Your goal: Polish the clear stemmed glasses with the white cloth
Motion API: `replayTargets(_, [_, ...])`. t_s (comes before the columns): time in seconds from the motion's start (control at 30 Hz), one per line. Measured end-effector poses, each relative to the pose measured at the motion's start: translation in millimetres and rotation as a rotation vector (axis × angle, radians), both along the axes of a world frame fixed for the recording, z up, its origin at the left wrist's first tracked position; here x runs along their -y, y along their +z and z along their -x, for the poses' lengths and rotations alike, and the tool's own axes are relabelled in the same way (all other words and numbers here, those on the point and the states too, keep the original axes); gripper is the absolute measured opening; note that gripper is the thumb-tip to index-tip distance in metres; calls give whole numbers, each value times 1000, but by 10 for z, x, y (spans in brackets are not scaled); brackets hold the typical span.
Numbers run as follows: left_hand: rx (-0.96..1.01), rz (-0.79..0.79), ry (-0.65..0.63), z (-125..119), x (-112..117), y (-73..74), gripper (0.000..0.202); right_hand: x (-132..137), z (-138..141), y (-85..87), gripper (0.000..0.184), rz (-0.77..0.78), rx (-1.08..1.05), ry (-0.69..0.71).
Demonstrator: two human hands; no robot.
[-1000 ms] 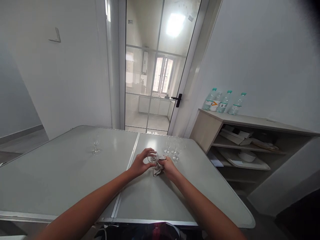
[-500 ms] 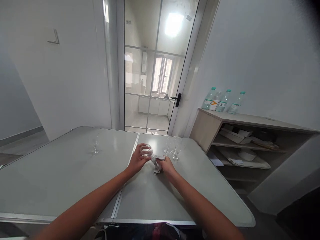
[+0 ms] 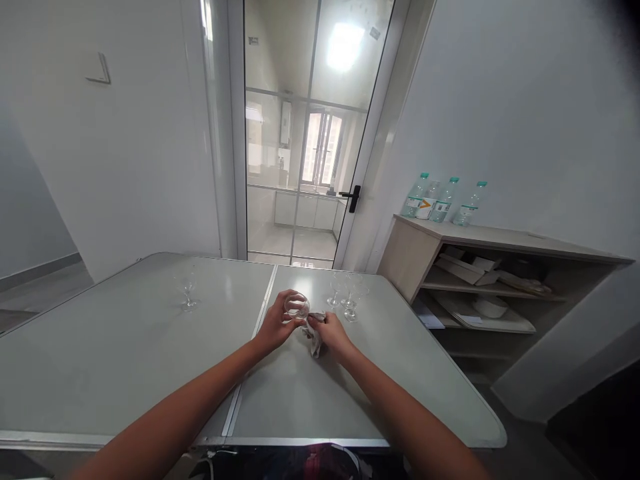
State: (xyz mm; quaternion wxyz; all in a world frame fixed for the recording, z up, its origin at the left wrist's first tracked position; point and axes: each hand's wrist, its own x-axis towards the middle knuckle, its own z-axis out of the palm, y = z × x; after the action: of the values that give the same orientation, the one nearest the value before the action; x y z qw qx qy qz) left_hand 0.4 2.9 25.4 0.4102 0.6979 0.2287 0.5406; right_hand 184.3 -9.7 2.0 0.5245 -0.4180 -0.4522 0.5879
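Note:
My left hand (image 3: 278, 323) is closed around the bowl of a clear stemmed glass (image 3: 297, 306), which is tilted with its rim turned toward me. Beside it, my right hand (image 3: 331, 331) grips a crumpled whitish cloth (image 3: 314, 341) against the stem end of that glass. Part of the cloth hangs down below the fingers. The foot of the held glass is hidden by the cloth and fingers. Both hands are just above the grey-green table (image 3: 300, 400).
One stemmed glass (image 3: 188, 293) stands on the table's left half. Several more glasses (image 3: 351, 303) are grouped right of my hands. A wooden shelf unit (image 3: 417, 257) with plastic bottles (image 3: 441, 200) on top adjoins the right edge. Behind the table is a glass door (image 3: 280, 220).
The glass in my left hand has turned so its round rim faces me more. My right hand has shifted slightly with the cloth, which hangs a little lower. The view has moved slightly.

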Motion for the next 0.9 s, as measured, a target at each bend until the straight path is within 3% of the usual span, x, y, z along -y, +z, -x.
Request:
replayTargets(0.23, [-23, -29, -71, 25, -2, -13, 61, 21, 48, 38, 35, 15, -106, 118])
replayTargets(0.33, [-66, -45, -87, 15, 30, 9, 59, 29, 16, 30, 36, 46, -41, 176])
replayTargets(0.47, [-82, -35, -63, -1, 46, 32, 58, 4, -38, 6, 34, 25, 106, 100])
replayTargets(0.67, [-25, -14, -47, 23, 8, -7, 61, -7, -14, 46, 33, -58, 97, 20])
replayTargets(0.8, [-42, -25, -48, 35, 28, -21, 61, 45, -3, 117, 38, -121, -2, 139])
replayTargets(0.9, [-50, -29, -63, 30, 51, -11, 61, 61, -17, 124, 35, -90, 39, 190])
